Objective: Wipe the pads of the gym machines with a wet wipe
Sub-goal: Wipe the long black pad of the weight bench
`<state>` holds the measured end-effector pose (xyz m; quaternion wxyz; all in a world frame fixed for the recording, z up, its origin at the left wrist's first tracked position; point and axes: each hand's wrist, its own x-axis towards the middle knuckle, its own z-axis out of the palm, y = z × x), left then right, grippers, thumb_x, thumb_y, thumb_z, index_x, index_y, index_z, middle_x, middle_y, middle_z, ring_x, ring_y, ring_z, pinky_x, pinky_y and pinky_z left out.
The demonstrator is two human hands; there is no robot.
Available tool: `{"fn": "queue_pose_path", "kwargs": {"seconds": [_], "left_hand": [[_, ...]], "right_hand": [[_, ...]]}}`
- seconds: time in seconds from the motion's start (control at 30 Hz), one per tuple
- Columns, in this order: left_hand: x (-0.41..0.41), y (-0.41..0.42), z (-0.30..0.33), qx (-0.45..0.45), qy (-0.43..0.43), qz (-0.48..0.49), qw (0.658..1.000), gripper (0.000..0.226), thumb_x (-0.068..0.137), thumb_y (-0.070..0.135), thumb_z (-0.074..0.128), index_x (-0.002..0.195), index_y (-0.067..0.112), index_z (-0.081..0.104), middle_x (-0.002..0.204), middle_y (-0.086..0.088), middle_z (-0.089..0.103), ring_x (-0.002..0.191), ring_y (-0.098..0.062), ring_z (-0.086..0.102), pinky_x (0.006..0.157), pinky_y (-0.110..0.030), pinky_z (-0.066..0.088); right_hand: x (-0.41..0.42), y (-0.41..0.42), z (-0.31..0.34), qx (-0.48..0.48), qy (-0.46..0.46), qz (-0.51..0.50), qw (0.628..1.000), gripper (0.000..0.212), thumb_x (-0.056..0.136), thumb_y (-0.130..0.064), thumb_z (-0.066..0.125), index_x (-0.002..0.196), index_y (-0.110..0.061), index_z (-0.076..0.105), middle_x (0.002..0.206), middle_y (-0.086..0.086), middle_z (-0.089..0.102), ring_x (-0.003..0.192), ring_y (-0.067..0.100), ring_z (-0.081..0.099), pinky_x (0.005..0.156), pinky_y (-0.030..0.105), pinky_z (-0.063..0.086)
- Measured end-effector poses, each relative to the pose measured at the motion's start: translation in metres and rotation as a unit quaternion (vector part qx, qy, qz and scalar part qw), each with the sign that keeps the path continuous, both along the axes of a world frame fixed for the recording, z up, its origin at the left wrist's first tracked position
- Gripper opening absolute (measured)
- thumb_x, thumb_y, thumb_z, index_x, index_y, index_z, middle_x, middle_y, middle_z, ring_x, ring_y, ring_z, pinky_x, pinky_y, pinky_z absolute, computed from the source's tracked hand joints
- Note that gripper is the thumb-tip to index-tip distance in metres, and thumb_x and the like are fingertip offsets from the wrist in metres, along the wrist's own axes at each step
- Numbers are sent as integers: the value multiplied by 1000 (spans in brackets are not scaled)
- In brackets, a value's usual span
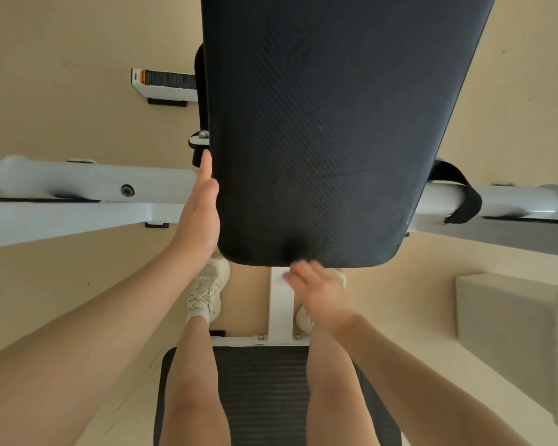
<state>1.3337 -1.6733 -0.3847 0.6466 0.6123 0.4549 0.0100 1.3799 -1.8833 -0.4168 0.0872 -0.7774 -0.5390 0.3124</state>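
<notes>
A: Where's the pad?

B: The black pad fills the upper middle, over the white frame.

A: And the 2 hands?

B: The left hand lies flat against the pad's left edge, fingers straight. The right hand is blurred at the pad's bottom edge; I cannot tell its grip or see a wipe.

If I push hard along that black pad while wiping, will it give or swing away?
Probably stays put: the black pad looks bolted to the white frame, and the left hand rests on its edge. Its textured cover likely isn't very slippery. The padding may dent slightly.
</notes>
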Motion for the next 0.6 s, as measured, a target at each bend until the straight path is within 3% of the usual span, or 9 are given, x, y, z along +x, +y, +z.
{"fn": "queue_pose_path", "kwargs": {"seconds": [0.07, 0.13, 0.23, 0.3, 0.37, 0.5, 0.6], "left_hand": [[0, -1, 0, 2, -2, -3, 1000, 50, 99, 28, 19, 147, 37, 6, 155, 15, 14, 141, -6, 14, 117, -38, 15], [2, -5, 1, 15, 10, -5, 1000, 52, 99, 25, 21, 147, 35, 4, 155, 14, 12, 142, -7, 14, 118, -37, 14], [3, -16, 7, 92, 38, -30, 995, 60, 98, 18, 31, 148, 26, -1, 157, 8, 5, 143, -9, 8, 117, -32, 11], [-1, -24, 6, 209, 64, -87, 972, 71, 94, 12, 42, 148, 19, -2, 157, 1, -3, 144, -13, -1, 115, -28, 4], [-5, -28, 2, 295, 78, -131, 943, 78, 90, 9, 49, 148, 15, -3, 156, -7, -8, 144, -19, -5, 115, -31, 4], [-13, -34, -8, 350, 106, -181, 913, 82, 88, 12, 54, 147, 14, -2, 155, -14, -7, 143, -27, -4, 115, -40, 7], [-16, -40, -8, 374, 117, -211, 896, 83, 87, 16, 57, 148, 12, 1, 155, -17, -4, 143, -30, -1, 113, -39, 7]], "right_hand": [[23, 23, 11, 158, -40, -92, 982, 29, 73, -4, 57, 102, -8, 59, 99, 13, 61, 86, 24, 54, 53, 30, 54], [54, 47, 21, 225, -111, -150, 956, 28, 78, -4, 43, 100, -4, 61, 99, 17, 61, 84, 32, 57, 55, 32, 53], [80, 60, 21, 208, -122, -211, 947, 25, 80, -3, 64, 105, -2, 62, 109, 18, 57, 91, 35, 57, 69, 35, 54], [81, 55, 13, 189, -139, -168, 957, 38, 71, -6, 76, 104, -4, 58, 108, 14, 55, 91, 32, 54, 70, 35, 54], [71, 43, 2, 172, -156, -116, 966, 47, 55, 4, 81, 97, -4, 61, 98, 11, 58, 81, 29, 56, 67, 32, 55], [29, -6, -20, 75, -106, -3, 992, 54, 38, 3, 84, 89, -6, 70, 88, 7, 66, 71, 22, 61, 61, 25, 54], [15, -30, -18, -3, -60, 37, 997, 55, 47, -1, 87, 98, -7, 68, 100, 8, 64, 84, 22, 60, 58, 27, 56]]}}
